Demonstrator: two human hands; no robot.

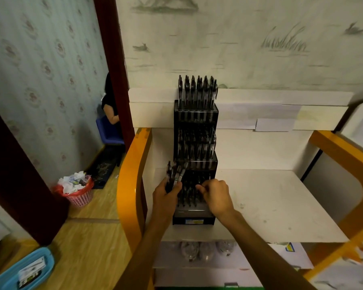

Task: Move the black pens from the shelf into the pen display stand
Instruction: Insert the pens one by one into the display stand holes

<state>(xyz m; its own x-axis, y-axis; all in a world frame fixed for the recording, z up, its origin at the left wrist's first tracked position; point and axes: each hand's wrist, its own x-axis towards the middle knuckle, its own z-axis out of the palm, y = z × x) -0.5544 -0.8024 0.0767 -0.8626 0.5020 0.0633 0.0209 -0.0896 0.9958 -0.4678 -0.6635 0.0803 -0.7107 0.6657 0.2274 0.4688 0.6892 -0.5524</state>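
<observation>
Both forearms reach forward and up from the lower edge, bare, converging toward centre. Left hand [166, 190]: fingers curled round a bundle of black pens [173, 176], grip closed, pens fanned upward. Right hand [215, 194]: knuckles up, fingers curled forward, fingertips [198, 187] pinched together; held item unclear.

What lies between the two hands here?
In the head view, the lowest tier of the pen display stand, with black pens in it, lies between the left hand and right hand.
</observation>
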